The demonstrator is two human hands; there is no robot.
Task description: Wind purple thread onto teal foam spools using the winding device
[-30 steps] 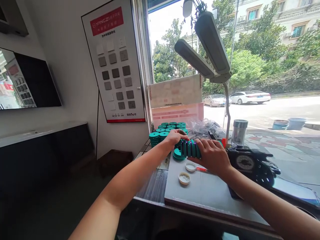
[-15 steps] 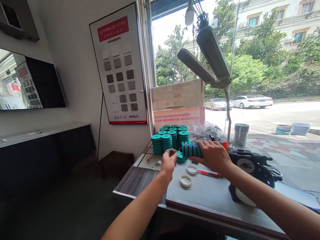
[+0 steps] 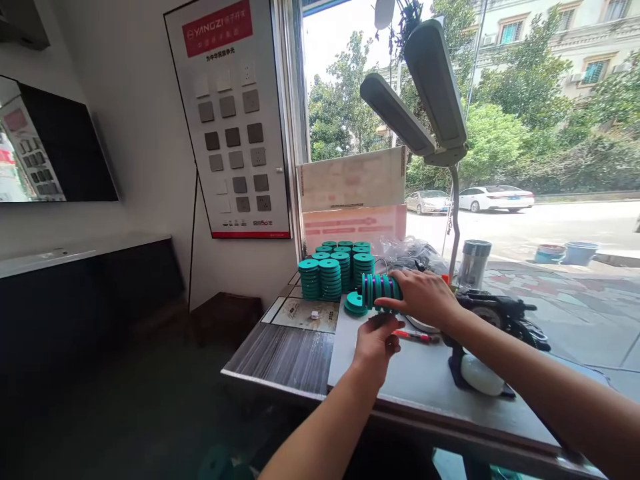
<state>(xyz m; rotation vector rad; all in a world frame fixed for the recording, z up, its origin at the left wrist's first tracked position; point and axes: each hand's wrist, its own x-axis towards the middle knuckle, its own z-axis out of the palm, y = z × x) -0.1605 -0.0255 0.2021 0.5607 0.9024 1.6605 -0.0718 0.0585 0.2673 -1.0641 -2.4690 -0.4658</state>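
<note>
My right hand (image 3: 427, 295) is wrapped around a sideways row of green spools (image 3: 375, 291) with purple showing between their discs. Just below that row is my left hand (image 3: 373, 345), its fingers curled together; whatever they hold, if anything, I cannot make out. Flat green discs (image 3: 356, 304) lie on the board to the left of the held row. Behind them stand several tall stacks of green spools (image 3: 330, 279). A red pen (image 3: 416, 336) lies under my right wrist. My left hand covers the spot where the small white dishes lay.
A two-headed lamp (image 3: 445, 157) rises at the back by the window. Right of my hand stand a black device (image 3: 500, 320) and a clear canister (image 3: 474, 263). Clear plastic bags (image 3: 405, 253) are heaped behind. A small white piece (image 3: 315, 315) lies on the left table part.
My left hand has moved right and down, from beside the end of the spool row to underneath it. My right hand keeps its hold on the row. The view has shifted slightly.
</note>
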